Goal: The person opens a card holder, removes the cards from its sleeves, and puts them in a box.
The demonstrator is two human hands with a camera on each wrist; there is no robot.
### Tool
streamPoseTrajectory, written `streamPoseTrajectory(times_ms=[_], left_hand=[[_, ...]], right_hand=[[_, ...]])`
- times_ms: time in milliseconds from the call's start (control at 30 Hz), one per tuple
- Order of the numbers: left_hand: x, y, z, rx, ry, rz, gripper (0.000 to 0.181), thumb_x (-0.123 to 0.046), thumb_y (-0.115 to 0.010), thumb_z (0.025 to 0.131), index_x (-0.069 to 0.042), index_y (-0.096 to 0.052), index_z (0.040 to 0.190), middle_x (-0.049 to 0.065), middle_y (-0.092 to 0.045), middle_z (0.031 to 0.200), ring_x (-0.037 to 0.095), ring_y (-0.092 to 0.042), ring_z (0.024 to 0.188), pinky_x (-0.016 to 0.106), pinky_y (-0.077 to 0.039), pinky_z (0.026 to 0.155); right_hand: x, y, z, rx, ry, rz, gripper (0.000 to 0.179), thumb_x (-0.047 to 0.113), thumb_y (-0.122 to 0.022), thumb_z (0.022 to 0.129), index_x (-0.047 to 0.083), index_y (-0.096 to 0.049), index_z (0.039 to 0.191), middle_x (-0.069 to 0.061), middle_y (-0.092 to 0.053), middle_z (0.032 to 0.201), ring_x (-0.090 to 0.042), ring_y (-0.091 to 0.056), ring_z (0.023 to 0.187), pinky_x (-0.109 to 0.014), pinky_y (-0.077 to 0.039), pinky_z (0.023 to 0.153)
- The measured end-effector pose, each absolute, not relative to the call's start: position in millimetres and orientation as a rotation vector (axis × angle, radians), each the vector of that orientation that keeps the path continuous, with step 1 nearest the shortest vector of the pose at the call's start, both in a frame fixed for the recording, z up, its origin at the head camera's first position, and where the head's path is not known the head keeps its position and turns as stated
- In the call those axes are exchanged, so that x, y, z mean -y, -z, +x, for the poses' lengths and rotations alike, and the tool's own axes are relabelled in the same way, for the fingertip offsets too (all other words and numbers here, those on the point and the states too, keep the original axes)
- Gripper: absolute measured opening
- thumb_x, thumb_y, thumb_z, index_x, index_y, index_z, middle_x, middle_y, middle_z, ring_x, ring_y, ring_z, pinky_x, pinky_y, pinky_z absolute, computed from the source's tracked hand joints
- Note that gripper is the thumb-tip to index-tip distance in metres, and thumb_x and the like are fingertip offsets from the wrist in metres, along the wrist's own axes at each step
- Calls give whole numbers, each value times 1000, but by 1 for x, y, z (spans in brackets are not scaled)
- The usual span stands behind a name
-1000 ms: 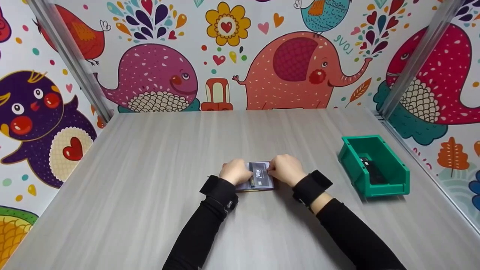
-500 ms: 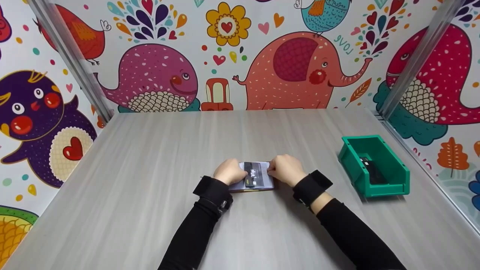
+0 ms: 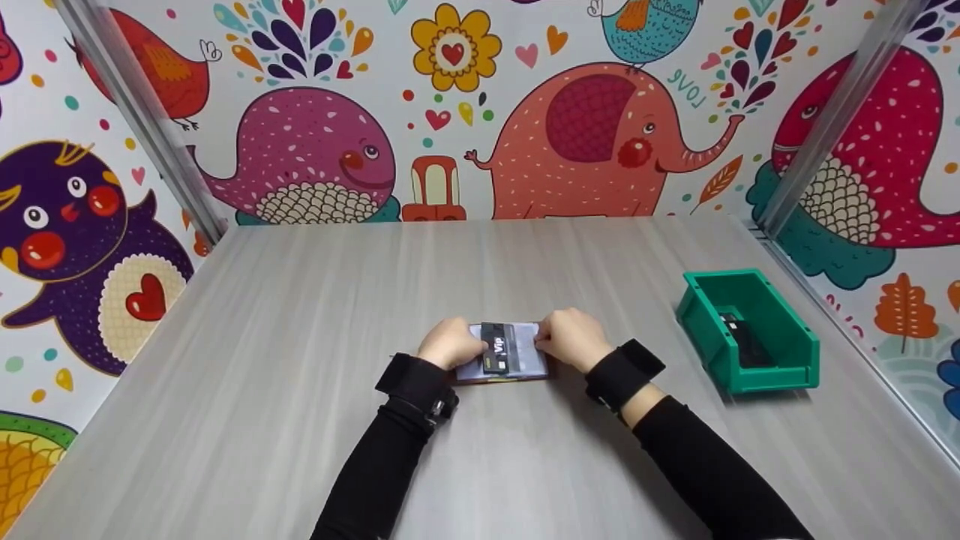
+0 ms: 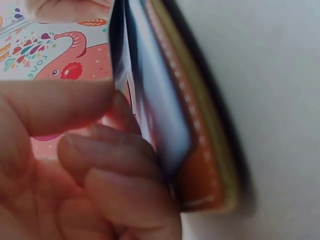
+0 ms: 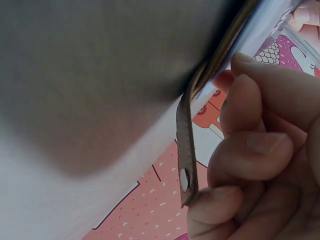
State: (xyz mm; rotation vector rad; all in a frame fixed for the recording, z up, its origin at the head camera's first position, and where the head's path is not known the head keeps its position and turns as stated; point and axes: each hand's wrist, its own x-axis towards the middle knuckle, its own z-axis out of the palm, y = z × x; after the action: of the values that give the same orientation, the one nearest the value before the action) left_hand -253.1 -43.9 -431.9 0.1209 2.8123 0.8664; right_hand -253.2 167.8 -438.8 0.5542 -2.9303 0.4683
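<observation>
A card holder (image 3: 531,364) with clear sleeves lies on the table between both hands. Its brown leather edge (image 4: 205,170) with pale stitching shows in the left wrist view. A black card (image 3: 496,348) marked "Vip" sticks out leftward from the top sleeve. The left hand (image 3: 451,343) pinches the card's left edge between thumb and fingers. At the sleeve's right side, the right hand (image 3: 574,340) pinches the edge with thumb and forefinger. A leather strap (image 5: 186,150) with a metal snap hangs beside the right fingers. The right fingertips' exact contact is partly hidden.
A green bin (image 3: 776,379) stands on the right of the table, holding black items (image 3: 750,349). Walls with cartoon prints close off the back and both sides of the table (image 3: 315,300).
The left hand has moved left, drawing the black card leftward across the sleeve. More of the holder's clear sleeve shows right of the card. The right hand has stayed in place.
</observation>
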Motion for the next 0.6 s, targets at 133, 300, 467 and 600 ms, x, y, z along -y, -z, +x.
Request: streamPoseTrajectory(times_ms=[133, 300, 467, 600], left_hand=[[47, 431, -253, -2788, -921, 103, 22, -22, -73, 82, -1, -67, 85, 7, -63, 83, 21, -56, 72, 33, -47, 69], [52, 430, -253, -2754, -965, 87, 18, -20, -72, 81, -7, -61, 76, 4, -59, 76, 19, -53, 67, 29, -42, 60], [53, 428, -253, -2741, -988, 76, 18, -20, -72, 80, -7, -60, 76, 4, -59, 77, 19, -53, 67, 29, -41, 59], [55, 427, -252, -2725, -1012, 61, 17, -18, -72, 80, -7, -59, 75, 4, -58, 76, 19, -53, 67, 29, -43, 59]], right_hand=[[-168, 438, -252, 2930, -461, 552, 5, 15, -80, 79, 10, -80, 79, -1, -73, 78, -23, -64, 68, -44, -51, 60], [-168, 438, -252, 2917, -458, 569, 5, 14, -81, 78, 10, -80, 80, -2, -73, 80, -24, -65, 69, -43, -52, 60], [-168, 438, -252, 2913, -459, 574, 5, 14, -81, 78, 10, -80, 80, -2, -73, 80, -24, -65, 69, -43, -52, 61], [-167, 438, -252, 2914, -451, 575, 5, 14, -81, 79, 10, -80, 78, -1, -73, 79, -23, -65, 69, -43, -52, 61]])
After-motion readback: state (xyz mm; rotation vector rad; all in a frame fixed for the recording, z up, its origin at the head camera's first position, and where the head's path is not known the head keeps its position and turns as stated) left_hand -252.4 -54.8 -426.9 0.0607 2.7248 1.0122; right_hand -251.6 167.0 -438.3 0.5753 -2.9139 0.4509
